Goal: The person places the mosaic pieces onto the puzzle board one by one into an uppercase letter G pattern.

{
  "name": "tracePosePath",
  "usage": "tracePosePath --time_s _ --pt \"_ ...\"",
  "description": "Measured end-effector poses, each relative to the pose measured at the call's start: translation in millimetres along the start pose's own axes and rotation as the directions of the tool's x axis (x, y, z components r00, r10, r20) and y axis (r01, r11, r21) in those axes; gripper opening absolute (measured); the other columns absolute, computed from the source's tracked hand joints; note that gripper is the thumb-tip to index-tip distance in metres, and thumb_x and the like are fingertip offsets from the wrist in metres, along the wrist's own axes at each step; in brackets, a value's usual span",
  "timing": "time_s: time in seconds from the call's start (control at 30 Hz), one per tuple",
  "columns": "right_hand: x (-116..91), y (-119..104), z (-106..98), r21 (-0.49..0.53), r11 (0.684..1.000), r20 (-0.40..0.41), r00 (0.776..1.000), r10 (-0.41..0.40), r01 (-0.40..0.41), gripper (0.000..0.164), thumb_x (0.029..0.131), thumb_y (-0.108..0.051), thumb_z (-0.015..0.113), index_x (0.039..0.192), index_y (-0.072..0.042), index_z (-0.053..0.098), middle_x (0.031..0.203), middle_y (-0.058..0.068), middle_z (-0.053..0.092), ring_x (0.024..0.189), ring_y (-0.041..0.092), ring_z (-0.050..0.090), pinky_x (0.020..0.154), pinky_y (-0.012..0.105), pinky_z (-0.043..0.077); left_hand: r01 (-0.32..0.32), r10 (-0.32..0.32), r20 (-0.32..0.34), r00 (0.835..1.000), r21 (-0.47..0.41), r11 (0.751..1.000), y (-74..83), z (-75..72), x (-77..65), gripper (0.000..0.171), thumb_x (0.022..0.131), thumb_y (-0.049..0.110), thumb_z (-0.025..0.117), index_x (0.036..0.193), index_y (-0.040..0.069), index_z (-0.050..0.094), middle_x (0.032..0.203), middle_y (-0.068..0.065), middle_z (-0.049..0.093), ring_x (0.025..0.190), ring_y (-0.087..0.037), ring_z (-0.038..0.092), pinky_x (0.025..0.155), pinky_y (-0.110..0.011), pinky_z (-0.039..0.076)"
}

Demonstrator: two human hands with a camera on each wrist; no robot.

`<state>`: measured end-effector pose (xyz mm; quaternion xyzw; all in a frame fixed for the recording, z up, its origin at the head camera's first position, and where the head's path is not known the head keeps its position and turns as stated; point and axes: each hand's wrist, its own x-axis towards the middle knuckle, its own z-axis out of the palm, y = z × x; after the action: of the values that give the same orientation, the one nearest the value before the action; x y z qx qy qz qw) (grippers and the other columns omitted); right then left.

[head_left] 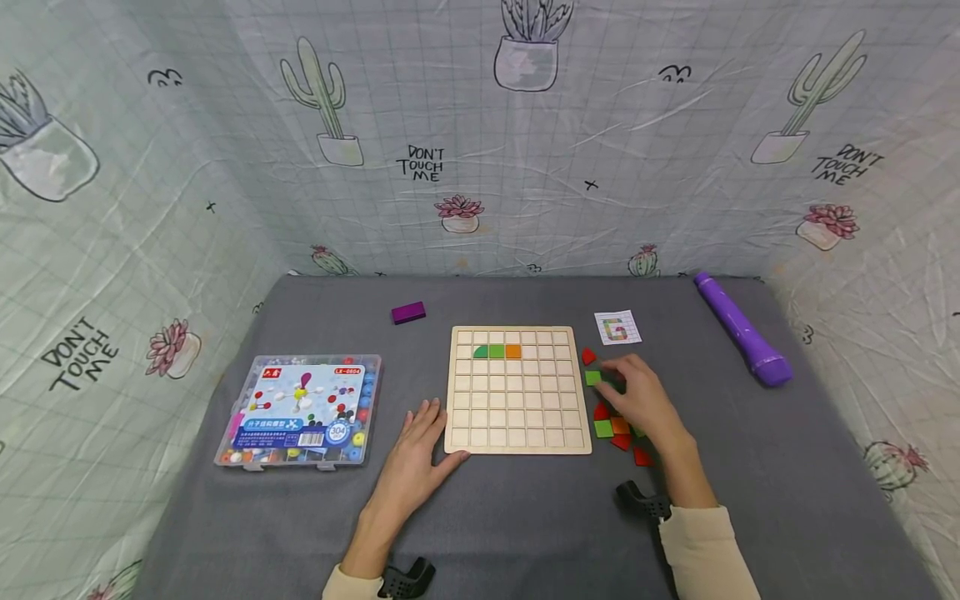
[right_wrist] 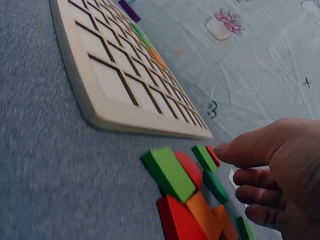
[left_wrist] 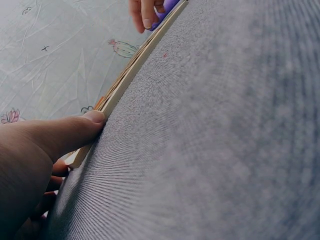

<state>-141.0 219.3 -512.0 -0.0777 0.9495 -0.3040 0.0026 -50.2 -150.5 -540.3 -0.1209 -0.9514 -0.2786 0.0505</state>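
Observation:
A wooden grid board lies on the grey cloth. Near its top, a rounded dark green piece, a light green square and an orange square sit side by side in one row. My left hand rests at the board's lower left corner, thumb against the front edge, fingers along the left side. Beyond the right edge, my right hand hovers over loose pieces with thumb and fingers apart. Its thumb tip is right beside a light green square; a red piece lies just behind that.
Several red, green and orange pieces cluster right of the board. A card with a coloured pattern lies behind them. At far right is a purple microphone-shaped object. A box of coloured beads stands left, a purple block behind.

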Motion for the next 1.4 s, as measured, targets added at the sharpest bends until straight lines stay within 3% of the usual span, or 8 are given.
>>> tracePosePath --time_s 0.27,0.57,0.97,1.27,1.4 --pt "-6 6 -2 -0.030 0.999 0.014 1.000 -0.009 0.010 0.031 0.093 -0.017 0.071 0.118 0.002 0.071 0.110 0.017 0.059 0.098 0.033 0.058 0.086 0.050 0.054 0.003 -0.003 -0.001 1.000 0.005 1.000 0.2 -1.0 1.5 0.076 0.086 0.044 0.077 0.142 -0.002 0.054 0.154 -0.021 0.046 0.147 -0.037 0.039 0.125 -0.054 0.027" --pt "-5 9 -2 -0.010 1.000 0.021 1.000 0.021 -0.021 0.019 0.093 -0.013 0.071 0.109 -0.002 0.070 0.108 0.015 0.062 0.090 0.027 0.055 0.080 0.041 0.050 0.003 -0.003 0.004 1.000 0.004 1.000 0.7 -0.4 1.2 0.076 0.086 0.045 0.077 0.142 -0.002 0.054 0.154 -0.021 0.045 0.147 -0.037 0.039 0.125 -0.055 0.027" --pt "-3 11 -4 0.001 0.998 0.059 0.997 0.057 -0.058 0.020 0.094 -0.018 0.071 0.108 -0.004 0.068 0.089 0.007 0.064 0.083 0.021 0.052 0.072 0.032 0.045 0.008 -0.008 0.008 1.000 0.004 1.000 0.0 0.2 0.0 0.077 0.086 0.045 0.076 0.142 -0.002 0.054 0.154 -0.020 0.045 0.147 -0.037 0.039 0.125 -0.054 0.027" --pt "-6 10 -5 0.011 1.000 -0.029 1.000 -0.011 0.012 0.014 0.094 -0.016 0.070 0.105 -0.006 0.074 0.098 0.010 0.065 0.085 0.023 0.057 0.080 0.041 0.052 0.004 -0.004 0.008 1.000 0.006 1.000 0.2 -0.1 0.6 0.076 0.086 0.044 0.077 0.142 -0.002 0.054 0.154 -0.021 0.045 0.147 -0.037 0.039 0.126 -0.054 0.027" --pt "-6 9 -6 0.034 0.999 -0.078 0.997 -0.009 0.012 0.014 0.096 -0.014 0.068 0.106 -0.006 0.074 0.097 0.008 0.060 0.083 0.020 0.057 0.076 0.036 0.053 0.006 -0.006 0.009 1.000 0.008 1.000 -0.1 0.4 0.7 0.076 0.086 0.045 0.077 0.142 -0.002 0.054 0.154 -0.021 0.045 0.147 -0.036 0.039 0.125 -0.054 0.027"
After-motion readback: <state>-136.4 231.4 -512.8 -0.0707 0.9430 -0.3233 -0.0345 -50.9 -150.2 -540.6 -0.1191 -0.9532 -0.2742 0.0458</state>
